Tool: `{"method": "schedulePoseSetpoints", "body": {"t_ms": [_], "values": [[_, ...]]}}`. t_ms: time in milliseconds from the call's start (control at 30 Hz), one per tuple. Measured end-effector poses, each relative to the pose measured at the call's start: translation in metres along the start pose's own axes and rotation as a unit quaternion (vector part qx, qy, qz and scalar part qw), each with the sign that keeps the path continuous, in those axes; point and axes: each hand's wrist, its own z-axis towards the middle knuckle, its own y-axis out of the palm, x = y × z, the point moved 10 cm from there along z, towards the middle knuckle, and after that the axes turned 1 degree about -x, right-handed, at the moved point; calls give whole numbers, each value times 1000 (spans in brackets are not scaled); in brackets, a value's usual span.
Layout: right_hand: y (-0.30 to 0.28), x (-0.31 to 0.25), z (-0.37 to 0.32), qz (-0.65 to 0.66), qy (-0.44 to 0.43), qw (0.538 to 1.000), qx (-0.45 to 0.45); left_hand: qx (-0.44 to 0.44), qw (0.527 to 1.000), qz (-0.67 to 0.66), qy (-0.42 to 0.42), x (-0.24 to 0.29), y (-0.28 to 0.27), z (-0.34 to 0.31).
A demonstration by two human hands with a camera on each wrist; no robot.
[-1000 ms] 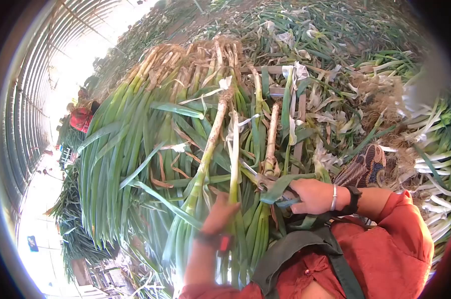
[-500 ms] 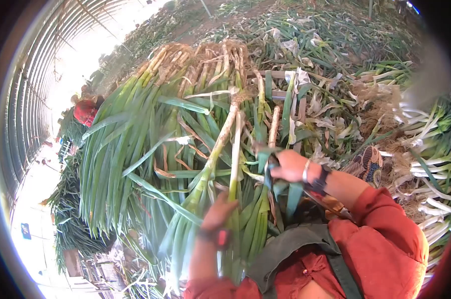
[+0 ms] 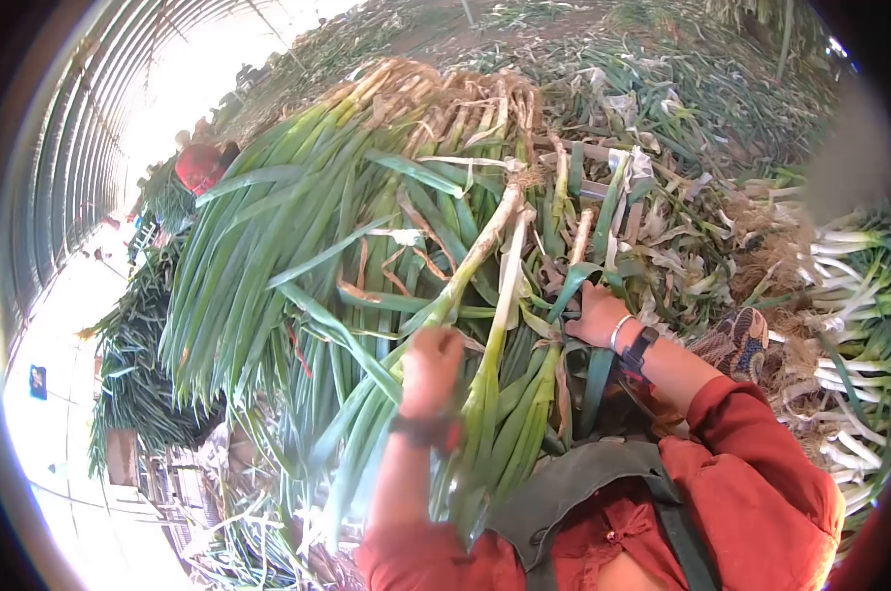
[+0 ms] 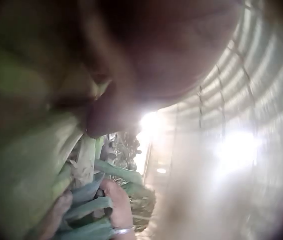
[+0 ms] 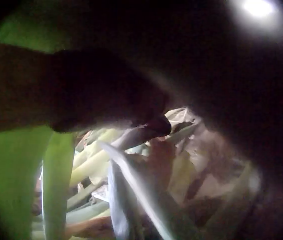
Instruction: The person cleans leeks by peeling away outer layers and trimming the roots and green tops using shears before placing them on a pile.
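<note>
My left hand (image 3: pixel 434 372) has its fingers curled round the green leaf base of a long green onion (image 3: pixel 477 254), whose white stem and brown roots point away from me. In the left wrist view that hand (image 4: pixel 156 55) looms dark and blurred over green leaves. Just right of it lies a slimmer green onion (image 3: pixel 510 271) with a pale stem. My right hand (image 3: pixel 598 317), wearing a bracelet and a watch, pinches a broad green leaf (image 3: pixel 571 287) beside another rooted stem (image 3: pixel 581 234). The right wrist view is mostly dark, with loose leaves (image 5: pixel 136 182) below the fingers.
A big heap of green onions (image 3: pixel 268 236) spreads to the left, roots at the far end. Peeled white onions (image 3: pixel 849 345) lie at the right. Leaf scraps (image 3: pixel 652 118) cover the ground behind. A patterned shoe (image 3: pixel 744 342) shows near my right forearm.
The head view has shifted, so the heap sits farther right. My left hand has moved from the slimmer onion's leaves to the thicker one. My right hand lifted a leaf and now holds it folded over.
</note>
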Motion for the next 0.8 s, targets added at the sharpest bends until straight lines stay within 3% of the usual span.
{"method": "schedulePoseSetpoints", "body": {"t_ms": [33,133,233,267,300,333,367,400,500,733,800], "values": [[-4,-4,-6,-40,12,999,19,131,976,131,117,18,-23,1],[-12,-11,-6,-17,-15,999,43,138,955,253,77,-1,-19,21],[-6,1,-8,128,-24,991,8,5,976,211,-59,-33,1,41],[-7,-1,-20,172,-70,982,12,-12,984,155,-90,-40,0,43],[-22,-22,-50,189,-63,978,-68,-20,989,126,-75,-37,-1,46],[-43,-52,-82,225,-188,955,-44,-26,993,96,-60,-34,0,49],[-33,-62,-100,263,-265,924,-86,-34,996,65,-46,-28,2,53],[-53,-89,-125,258,-362,894,-52,-43,996,55,-51,-19,2,56],[-55,-110,-161,226,-429,874,-18,-58,998,25,-24,-9,17,68],[-31,-99,-136,220,-315,918,-98,-96,980,-130,-117,-49,43,73],[-43,-102,-137,237,-302,921,-70,-89,976,-148,-132,-60,45,75]]}}
